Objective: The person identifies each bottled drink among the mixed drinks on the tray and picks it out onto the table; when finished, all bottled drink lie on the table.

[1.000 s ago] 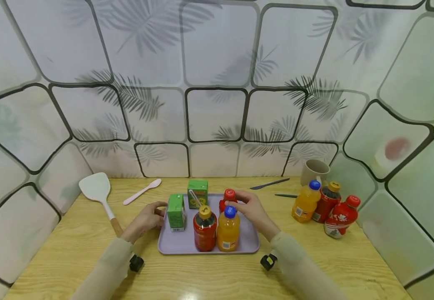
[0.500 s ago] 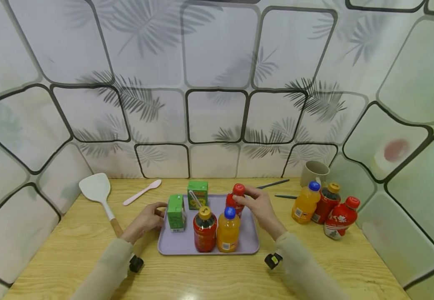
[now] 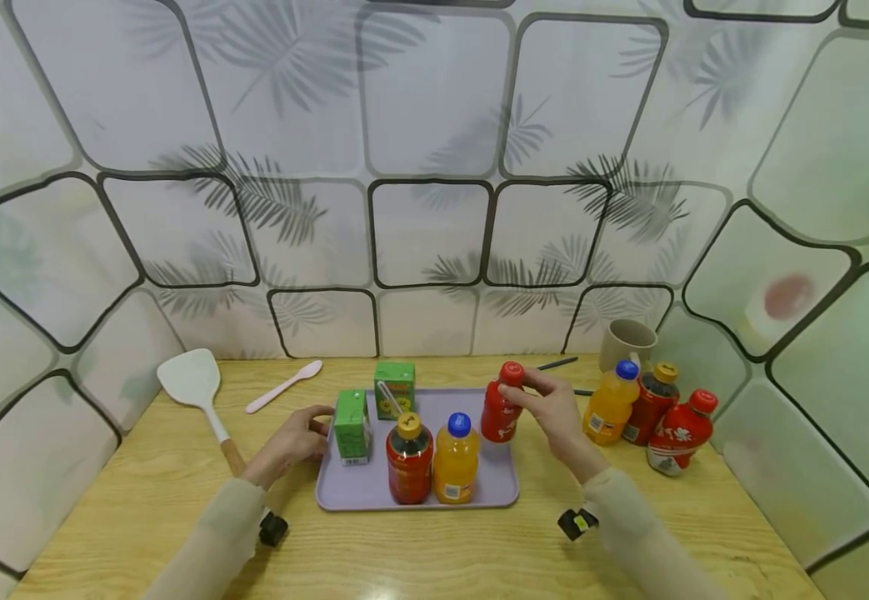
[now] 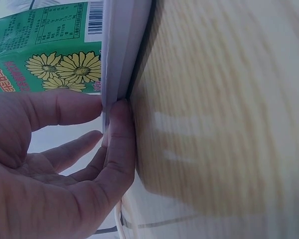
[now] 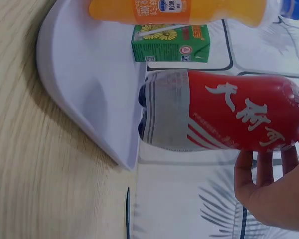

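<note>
Red bottle (image 3: 500, 416), moved rightward: probably weighty, slick, best neck-held; my right fingers (image 5: 264, 170) clamped there, left fingers (image 4: 121, 139) pinching tray (image 3: 355, 486).

Cream sleeves (image 3: 212, 533), black wrist cameras (image 3: 273, 528)

Wht spatula (image 3: 196, 383) & pink spoon (image 3: 284, 387) at L, mug (image 3: 618, 348) bk R

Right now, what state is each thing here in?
Lilac tray, rim in left grip
Red-capped bottle, lifted in right grip
Orange-drink bottle on tray, capped, upright
Yellow-capped bottle on tray, upright
Two green drink cartons, upright
Beige mug, upright
Three bottles by mug, capped
White turner, lying flat
Pink spoon, lying flat
Two dark utensils, lying, partly hidden
</note>
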Tool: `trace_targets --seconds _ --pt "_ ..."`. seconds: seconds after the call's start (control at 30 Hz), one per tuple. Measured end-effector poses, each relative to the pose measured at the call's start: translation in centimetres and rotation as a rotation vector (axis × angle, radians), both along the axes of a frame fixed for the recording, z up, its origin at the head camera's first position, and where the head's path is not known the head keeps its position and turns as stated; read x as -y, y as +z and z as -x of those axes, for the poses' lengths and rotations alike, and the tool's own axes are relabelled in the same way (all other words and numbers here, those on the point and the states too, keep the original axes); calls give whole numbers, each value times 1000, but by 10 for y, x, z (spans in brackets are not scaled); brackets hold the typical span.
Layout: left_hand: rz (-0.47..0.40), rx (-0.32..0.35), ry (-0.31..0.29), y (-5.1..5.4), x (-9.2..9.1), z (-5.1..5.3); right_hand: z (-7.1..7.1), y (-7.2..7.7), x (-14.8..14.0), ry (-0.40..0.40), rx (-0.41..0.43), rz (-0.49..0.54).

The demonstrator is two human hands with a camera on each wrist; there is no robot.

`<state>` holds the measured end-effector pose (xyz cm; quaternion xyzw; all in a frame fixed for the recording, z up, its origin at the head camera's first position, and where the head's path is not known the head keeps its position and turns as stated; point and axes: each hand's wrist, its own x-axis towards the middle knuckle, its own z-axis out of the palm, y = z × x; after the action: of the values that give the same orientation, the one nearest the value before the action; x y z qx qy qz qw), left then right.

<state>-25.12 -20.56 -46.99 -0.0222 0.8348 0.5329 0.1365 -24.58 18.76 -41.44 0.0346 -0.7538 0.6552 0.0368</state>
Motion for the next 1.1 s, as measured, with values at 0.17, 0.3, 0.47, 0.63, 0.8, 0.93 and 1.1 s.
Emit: trace_targets --seconds 0.17,0.3,0.47,0.63,0.8,0.93,1.1 --pt "-6 8 6 1 0 -1 -6 1 -15 -62 -16 13" --pt "2 9 7 1 0 0 -11 1 -28 -107 -19 2" --pt "18 -2 10 0 -1 1 -18 0 -44 -163 11 -29" --pt "32 -10 10 -1 -2 1 -25 -1 -59 -220 40 -74" --pt "43 -12 7 -1 -2 0 -30 -3 -72 -257 51 -65" --pt "34 -11 9 -1 -1 0 -34 -3 -81 -263 47 -36" --pt "34 3 16 -2 -2 2 -38 -4 -90 -287 54 27"
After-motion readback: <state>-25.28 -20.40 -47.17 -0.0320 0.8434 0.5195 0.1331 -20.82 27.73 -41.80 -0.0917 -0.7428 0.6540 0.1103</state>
